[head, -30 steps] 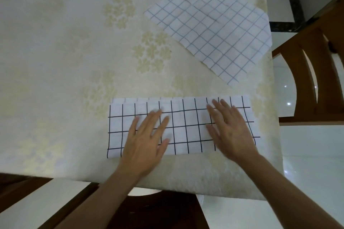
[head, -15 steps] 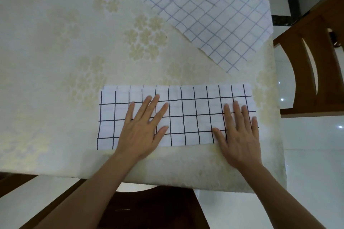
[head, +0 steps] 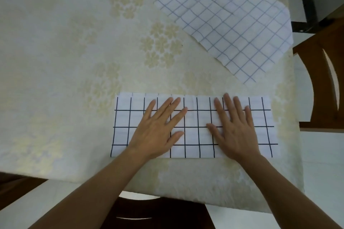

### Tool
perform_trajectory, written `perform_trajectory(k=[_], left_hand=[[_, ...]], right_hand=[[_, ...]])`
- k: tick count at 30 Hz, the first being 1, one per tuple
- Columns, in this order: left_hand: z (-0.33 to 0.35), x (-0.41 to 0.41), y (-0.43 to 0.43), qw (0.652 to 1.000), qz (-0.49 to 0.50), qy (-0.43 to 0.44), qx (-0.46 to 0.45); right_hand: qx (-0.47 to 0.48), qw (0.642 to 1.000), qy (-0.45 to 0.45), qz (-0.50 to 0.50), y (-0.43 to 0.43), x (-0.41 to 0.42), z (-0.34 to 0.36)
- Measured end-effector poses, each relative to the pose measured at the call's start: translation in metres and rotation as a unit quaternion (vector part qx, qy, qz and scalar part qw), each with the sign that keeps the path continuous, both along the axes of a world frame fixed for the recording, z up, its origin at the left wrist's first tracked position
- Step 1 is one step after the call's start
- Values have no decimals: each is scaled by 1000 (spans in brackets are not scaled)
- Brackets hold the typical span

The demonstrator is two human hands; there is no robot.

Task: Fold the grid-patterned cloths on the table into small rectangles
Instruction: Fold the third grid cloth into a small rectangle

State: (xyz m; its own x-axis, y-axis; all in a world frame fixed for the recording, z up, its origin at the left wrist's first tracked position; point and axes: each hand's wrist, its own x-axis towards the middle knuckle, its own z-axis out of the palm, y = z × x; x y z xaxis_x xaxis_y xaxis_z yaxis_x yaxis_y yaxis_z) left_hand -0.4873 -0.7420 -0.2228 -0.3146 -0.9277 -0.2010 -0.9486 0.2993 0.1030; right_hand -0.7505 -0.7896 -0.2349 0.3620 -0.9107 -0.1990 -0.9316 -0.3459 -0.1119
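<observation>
Fingers (head: pixel 168 108) straight and spread, both hands press the black-grid strip (head: pixel 193 135) flat on the table (head: pixel 55 42); the right hand (head: pixel 234 132) has slid from the strip's right end to its middle beside the left hand (head: pixel 158 132); a crosswise fold seems due.

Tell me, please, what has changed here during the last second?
The right hand slid along the black-grid cloth from near its right end back toward the middle, staying flat. Nothing was gripped or let go. The left hand and the blue-grid cloth stayed put.
</observation>
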Motion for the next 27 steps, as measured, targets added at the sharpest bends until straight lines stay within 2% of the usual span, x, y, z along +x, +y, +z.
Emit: perform_trajectory(k=[3,8,11,15,27], left_hand=[[10,11,14,999,35,18,-15],[14,41,48,1000,-14,10,-14],[10,56,57,1000,-6,-16,-5],[9,63,50,999,27,-34,3],[2,77,22,998,54,-10,-15]], right_hand=[[6,999,-3,-40,1,-13,2],[12,997,-8,-73,4,-19,4],[11,996,-11,-85,4,-20,4],[18,994,-10,-105,6,-23,3],[21,990,-2,-139,12,-25,8]])
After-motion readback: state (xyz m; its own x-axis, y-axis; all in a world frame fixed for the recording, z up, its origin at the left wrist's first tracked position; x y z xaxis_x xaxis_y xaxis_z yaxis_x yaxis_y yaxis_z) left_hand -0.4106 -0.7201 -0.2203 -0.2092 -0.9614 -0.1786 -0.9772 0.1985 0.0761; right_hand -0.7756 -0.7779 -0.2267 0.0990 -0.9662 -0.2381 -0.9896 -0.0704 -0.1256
